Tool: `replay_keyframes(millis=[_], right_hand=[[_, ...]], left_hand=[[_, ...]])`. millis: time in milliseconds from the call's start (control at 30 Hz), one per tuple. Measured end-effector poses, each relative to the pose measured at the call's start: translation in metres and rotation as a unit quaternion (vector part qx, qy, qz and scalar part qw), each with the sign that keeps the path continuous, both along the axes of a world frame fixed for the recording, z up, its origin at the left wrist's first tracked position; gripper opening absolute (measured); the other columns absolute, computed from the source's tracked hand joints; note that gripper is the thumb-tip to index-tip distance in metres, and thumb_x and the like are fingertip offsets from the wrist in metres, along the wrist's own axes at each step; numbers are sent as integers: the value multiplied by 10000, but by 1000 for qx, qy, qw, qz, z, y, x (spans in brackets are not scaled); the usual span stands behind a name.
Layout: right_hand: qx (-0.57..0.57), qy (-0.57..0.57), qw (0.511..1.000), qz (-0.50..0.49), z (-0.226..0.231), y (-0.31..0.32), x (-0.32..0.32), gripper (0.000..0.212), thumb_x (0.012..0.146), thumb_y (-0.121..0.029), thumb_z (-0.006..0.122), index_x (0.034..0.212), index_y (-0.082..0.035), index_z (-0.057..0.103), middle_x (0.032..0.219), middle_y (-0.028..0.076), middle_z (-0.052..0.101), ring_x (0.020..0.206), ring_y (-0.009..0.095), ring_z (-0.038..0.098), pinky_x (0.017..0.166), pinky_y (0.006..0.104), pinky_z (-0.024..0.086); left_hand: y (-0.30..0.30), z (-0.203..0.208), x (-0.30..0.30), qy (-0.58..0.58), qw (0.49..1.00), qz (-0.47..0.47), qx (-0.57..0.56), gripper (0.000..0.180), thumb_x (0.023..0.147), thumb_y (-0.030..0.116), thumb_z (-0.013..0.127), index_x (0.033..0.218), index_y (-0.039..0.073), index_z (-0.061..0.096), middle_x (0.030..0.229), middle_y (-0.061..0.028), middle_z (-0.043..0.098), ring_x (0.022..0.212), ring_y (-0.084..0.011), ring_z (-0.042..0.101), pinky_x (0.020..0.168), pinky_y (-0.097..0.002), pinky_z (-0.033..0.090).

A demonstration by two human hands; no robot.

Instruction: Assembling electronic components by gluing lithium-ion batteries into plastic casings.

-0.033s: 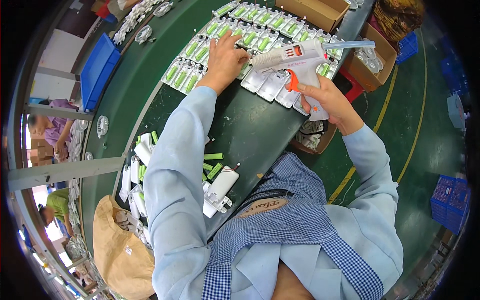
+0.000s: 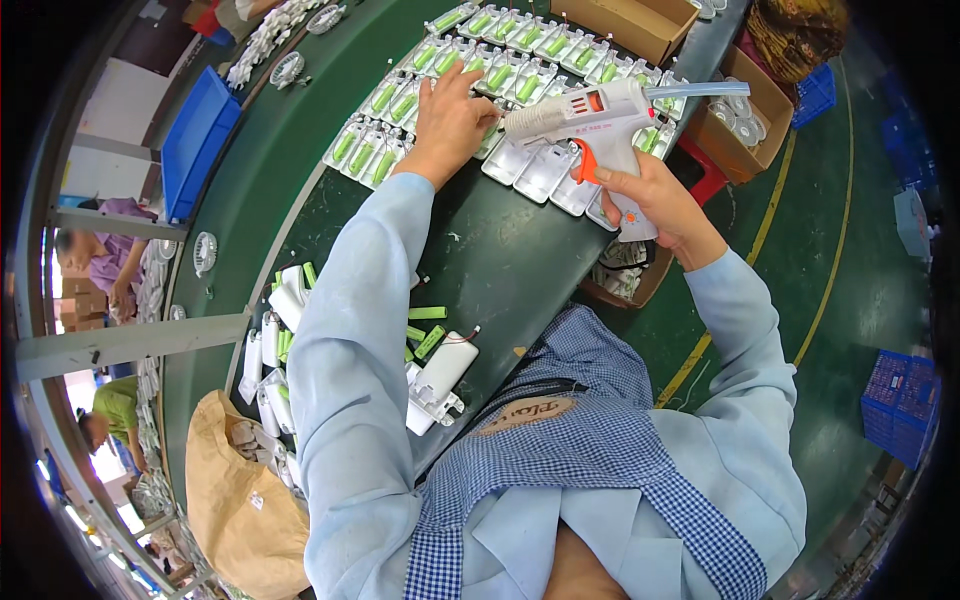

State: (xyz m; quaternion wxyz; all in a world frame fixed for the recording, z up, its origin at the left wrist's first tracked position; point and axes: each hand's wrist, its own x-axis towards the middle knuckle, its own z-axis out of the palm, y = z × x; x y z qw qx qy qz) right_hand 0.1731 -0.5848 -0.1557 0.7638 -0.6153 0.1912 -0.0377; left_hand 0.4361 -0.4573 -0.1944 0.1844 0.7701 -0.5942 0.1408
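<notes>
My right hand (image 2: pixel 655 200) grips a white glue gun (image 2: pixel 605 120) by its handle, near the orange trigger. A clear glue stick (image 2: pixel 700 89) juts from the gun's back end. Its wrapped nozzle points left, toward my left hand (image 2: pixel 450 120). That hand is over rows of white plastic casings (image 2: pixel 470 62) holding green battery cells (image 2: pixel 403 106). Its thumb and a finger close together beside the nozzle tip; what they pinch is too small to make out. Under the gun lie white casings with no cells showing (image 2: pixel 540 172).
Loose green cells (image 2: pixel 428 313) and white casings (image 2: pixel 445 368) lie by my left forearm. A tan sack (image 2: pixel 235 500) stands at the lower left. Cardboard boxes (image 2: pixel 640 25) are at the far end and right of the bench. A blue tray (image 2: pixel 200 140) sits across the green belt.
</notes>
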Motion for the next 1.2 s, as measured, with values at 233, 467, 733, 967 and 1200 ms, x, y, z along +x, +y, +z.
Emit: replay_keyframes(millis=[233,467,733,967,1200], right_hand=[[13,-4,1000,-1,-3,1,0,360,918,-240,636,1152,12,531,693,54,582,530,104,527,505,250,436],[17,-5,999,-31,-6,4,7,281,914,-249,636,1056,-14,576,658,50,585,503,103,538,446,239,404],[-8,15,999,-41,4,14,18,328,932,-308,611,1066,-16,546,595,41,537,498,100,509,452,242,408],[-12,-1,1000,-24,-7,9,11,306,933,-280,612,1059,-9,546,835,59,595,526,99,497,469,254,416],[-41,-11,999,-29,0,11,5,272,936,-280,595,993,-14,601,688,26,547,520,86,464,515,249,413]], left_hand=[[-3,0,-3,-9,1000,19,10,101,754,188,763,853,210,761,1304,-53,568,1353,-302,386,1080,-633,253],[17,18,10,46,997,32,-45,167,789,162,726,948,206,755,1273,-68,587,1306,-298,437,1068,-634,278],[100,51,18,8,998,40,-52,135,796,124,669,907,140,743,1117,-72,663,1109,-292,567,937,-438,422],[170,57,2,100,990,96,-8,166,820,141,673,965,81,728,1109,-102,668,1050,-283,607,908,-383,472],[223,73,-7,381,886,207,166,195,801,158,694,951,34,713,864,-90,712,772,-205,662,722,-332,520]])
